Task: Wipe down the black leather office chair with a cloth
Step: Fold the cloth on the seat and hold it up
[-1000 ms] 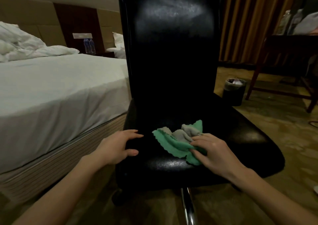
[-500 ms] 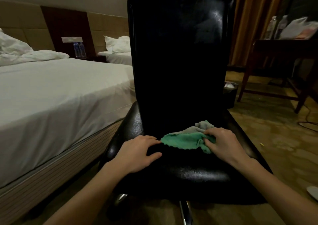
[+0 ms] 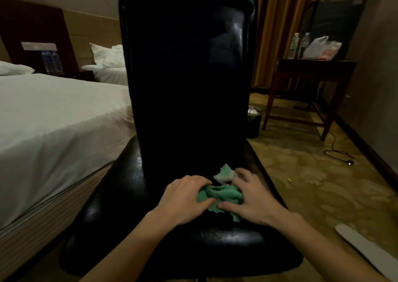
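Note:
The black leather office chair (image 3: 187,70) faces me, its tall backrest upright and its glossy seat low in front. A green and grey cloth (image 3: 224,193) lies bunched on the seat, just in front of the backrest. My left hand (image 3: 185,200) presses on the cloth's left side, with the fingers curled over it. My right hand (image 3: 254,200) holds the cloth's right side, fingers spread across it. Both hands touch the cloth and nearly meet at the thumbs.
A white-sheeted bed (image 3: 53,118) runs along the left, close to the chair. A dark bin (image 3: 254,120) stands behind the chair on the right. Further right is a wooden table (image 3: 312,70) with bottles and a bag. A black cable (image 3: 338,150) lies on the patterned carpet.
My left hand has moved from the bare seat onto the cloth. The cloth got bunched tighter between both hands. The view has shifted so the chair is more central.

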Tool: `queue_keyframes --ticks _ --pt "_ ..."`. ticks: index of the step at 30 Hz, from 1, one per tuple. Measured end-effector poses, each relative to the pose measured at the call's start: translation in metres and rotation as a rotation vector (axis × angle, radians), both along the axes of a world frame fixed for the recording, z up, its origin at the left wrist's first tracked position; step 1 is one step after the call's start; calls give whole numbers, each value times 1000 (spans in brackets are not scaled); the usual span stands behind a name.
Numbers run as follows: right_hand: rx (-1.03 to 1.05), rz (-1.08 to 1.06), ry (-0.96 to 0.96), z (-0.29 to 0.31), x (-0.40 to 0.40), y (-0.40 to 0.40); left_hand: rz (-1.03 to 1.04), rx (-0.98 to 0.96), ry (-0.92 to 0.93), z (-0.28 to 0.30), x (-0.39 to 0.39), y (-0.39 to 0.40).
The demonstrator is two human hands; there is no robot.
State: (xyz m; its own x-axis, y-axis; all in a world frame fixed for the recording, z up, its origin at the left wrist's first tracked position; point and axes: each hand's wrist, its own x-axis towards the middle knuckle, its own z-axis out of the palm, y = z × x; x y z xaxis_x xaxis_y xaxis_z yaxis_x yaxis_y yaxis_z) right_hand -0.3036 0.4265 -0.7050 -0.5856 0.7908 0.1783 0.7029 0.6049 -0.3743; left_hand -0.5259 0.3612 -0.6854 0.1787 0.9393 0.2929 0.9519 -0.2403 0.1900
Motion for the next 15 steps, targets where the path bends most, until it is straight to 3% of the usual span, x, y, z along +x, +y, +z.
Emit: queue_keyframes --ticks 4,9,11,15 --pt "119 5 97 5 -7 -3 8 -33 -5 1 12 7" --pt "110 39 350 16 -11 -14 14 -95 -130 4 20 14" --pt "118 29 425 21 -13 -17 4 -118 -222 5 23 17" --pt "68 -18 600 31 -14 -18 -101 -135 -580 6 32 25"
